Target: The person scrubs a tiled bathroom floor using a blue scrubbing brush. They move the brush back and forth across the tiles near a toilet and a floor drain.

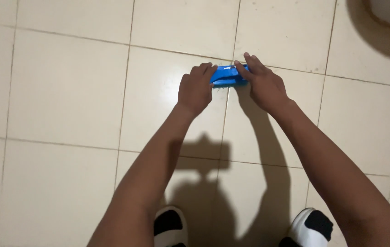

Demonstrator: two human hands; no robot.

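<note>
Left hand (196, 89) and right hand (262, 82) both press down on a blue brush (228, 74), fingers curled over its two ends, bristles on the tile floor (67, 91) just beside a grout line. It looks like mid-scrub; the next stroke calls for even pressure from both hands. Two black-and-white shoes (171, 226) show at the bottom edge

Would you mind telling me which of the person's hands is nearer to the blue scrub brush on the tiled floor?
Neither: both touch it. The left hand grips the left end of the blue scrub brush; the right hand presses on its right end.
</note>
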